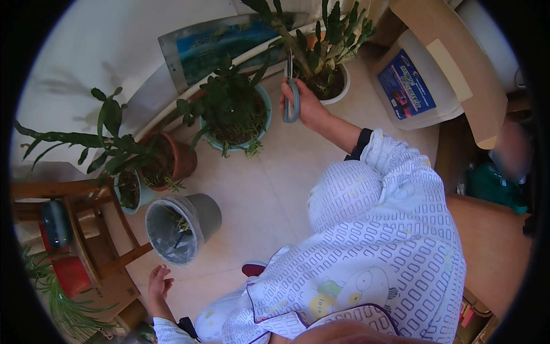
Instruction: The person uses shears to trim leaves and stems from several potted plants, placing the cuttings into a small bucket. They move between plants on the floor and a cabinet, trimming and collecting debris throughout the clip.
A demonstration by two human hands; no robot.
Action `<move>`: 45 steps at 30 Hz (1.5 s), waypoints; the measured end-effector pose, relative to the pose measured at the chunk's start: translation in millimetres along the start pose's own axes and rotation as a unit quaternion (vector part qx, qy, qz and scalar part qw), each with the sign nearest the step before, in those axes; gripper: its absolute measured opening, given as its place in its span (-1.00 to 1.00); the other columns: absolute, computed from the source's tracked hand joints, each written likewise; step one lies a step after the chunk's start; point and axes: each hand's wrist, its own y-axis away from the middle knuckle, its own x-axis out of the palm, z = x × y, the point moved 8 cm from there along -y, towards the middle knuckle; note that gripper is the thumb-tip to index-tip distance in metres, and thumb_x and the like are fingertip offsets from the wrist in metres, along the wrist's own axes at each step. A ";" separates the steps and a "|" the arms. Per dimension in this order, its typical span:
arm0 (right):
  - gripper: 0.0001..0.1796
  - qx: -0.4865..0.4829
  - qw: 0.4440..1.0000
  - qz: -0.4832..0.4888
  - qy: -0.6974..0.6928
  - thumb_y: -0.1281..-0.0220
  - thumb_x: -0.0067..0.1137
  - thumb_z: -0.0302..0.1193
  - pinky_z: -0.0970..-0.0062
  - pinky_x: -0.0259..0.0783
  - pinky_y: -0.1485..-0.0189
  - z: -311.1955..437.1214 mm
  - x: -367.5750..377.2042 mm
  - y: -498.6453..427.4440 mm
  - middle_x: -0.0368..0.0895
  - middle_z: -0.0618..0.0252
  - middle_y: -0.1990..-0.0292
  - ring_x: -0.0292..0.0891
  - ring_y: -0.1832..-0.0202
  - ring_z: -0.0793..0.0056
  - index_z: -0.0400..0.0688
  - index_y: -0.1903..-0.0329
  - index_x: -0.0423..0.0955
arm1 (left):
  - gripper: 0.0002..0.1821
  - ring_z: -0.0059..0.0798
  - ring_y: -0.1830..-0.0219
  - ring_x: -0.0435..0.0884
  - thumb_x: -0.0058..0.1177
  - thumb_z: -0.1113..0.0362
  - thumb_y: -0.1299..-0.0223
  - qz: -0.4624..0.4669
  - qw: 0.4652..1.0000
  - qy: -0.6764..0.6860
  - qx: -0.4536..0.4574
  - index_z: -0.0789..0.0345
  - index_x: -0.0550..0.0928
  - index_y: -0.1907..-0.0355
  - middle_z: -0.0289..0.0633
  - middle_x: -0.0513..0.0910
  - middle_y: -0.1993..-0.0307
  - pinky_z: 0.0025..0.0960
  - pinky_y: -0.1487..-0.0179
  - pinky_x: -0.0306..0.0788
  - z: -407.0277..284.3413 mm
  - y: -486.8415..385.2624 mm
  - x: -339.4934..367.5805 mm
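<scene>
My right hand (306, 105) grips a pair of scissors (292, 101) by its grey-blue handles. The blades point away from me, in front of a cactus (335, 49) in a white pot (339, 96). My left hand (160, 281) is low on the left with nothing in it, its fingers loosely curled and apart. Just beyond it is a grey waste bin (208, 217) with a clear plastic liner (161, 234), and plant cuttings (182, 223) lie inside. A leafy cactus (227, 96) in a light-blue pot (268, 107) grows left of the scissors.
A terracotta pot (184, 157) and a smaller pale-blue pot (146, 195) stand by a wooden chair (124, 223). Against the wall leans a picture panel (189, 56) behind a white pipe (253, 51). A plastic tub (449, 107) and a cardboard box (455, 51) are on the right.
</scene>
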 end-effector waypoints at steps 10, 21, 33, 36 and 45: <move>-0.55 -0.020 0.999 -0.004 -0.042 -0.31 0.10 -0.10 0.54 0.38 0.27 8.6 -0.6 -7.9 0.47 0.34 0.40 0.46 0.42 0.55 -0.07 -0.08 0.26 | -0.45 -0.47 0.50 0.57 0.08 -0.01 -0.24 -0.012 0.999 -0.030 0.007 0.23 0.40 -0.19 -0.14 0.58 0.07 -0.50 0.50 0.44 -22.9 6.0 12.5; -0.52 -0.038 0.999 0.008 -0.023 -0.34 0.06 -0.06 0.53 0.37 0.26 19.6 14.5 -22.3 0.43 0.33 0.34 0.44 0.33 0.53 -0.07 -0.13 0.26 | -0.45 -0.55 0.52 0.54 0.04 -0.01 -0.27 0.027 0.998 -0.045 0.016 0.22 0.39 -0.23 -0.22 0.60 0.13 -0.55 0.49 0.41 -29.5 -2.4 24.1; -0.55 -0.082 0.996 -0.024 -0.006 -0.38 0.02 -0.15 0.53 0.35 0.26 21.0 0.8 -22.6 0.44 0.36 0.38 0.44 0.35 0.53 -0.11 -0.17 0.24 | -0.37 -0.55 0.48 0.56 0.17 -0.02 -0.18 0.014 0.999 -0.043 -0.007 0.22 0.36 -0.23 -0.23 0.60 0.16 -0.52 0.44 0.42 -23.7 -3.4 27.0; -0.57 -0.083 0.996 -0.031 0.015 -0.39 0.00 -0.17 0.53 0.34 0.26 18.8 -4.9 -19.1 0.43 0.36 0.38 0.44 0.35 0.54 -0.10 -0.18 0.24 | -0.37 -0.56 0.48 0.56 0.17 0.00 -0.18 0.016 0.999 -0.044 -0.011 0.23 0.36 -0.23 -0.24 0.60 0.16 -0.52 0.45 0.42 -24.3 -3.8 28.9; -0.57 -0.079 0.993 -0.060 0.057 -0.39 0.00 -0.21 0.54 0.36 0.26 2.0 -35.9 5.1 0.44 0.34 0.35 0.45 0.36 0.55 -0.10 -0.19 0.23 | -0.40 -0.55 0.51 0.56 0.17 0.03 -0.19 0.020 0.998 -0.057 -0.021 0.25 0.37 -0.21 -0.25 0.59 0.16 -0.52 0.46 0.41 -21.2 -6.1 34.2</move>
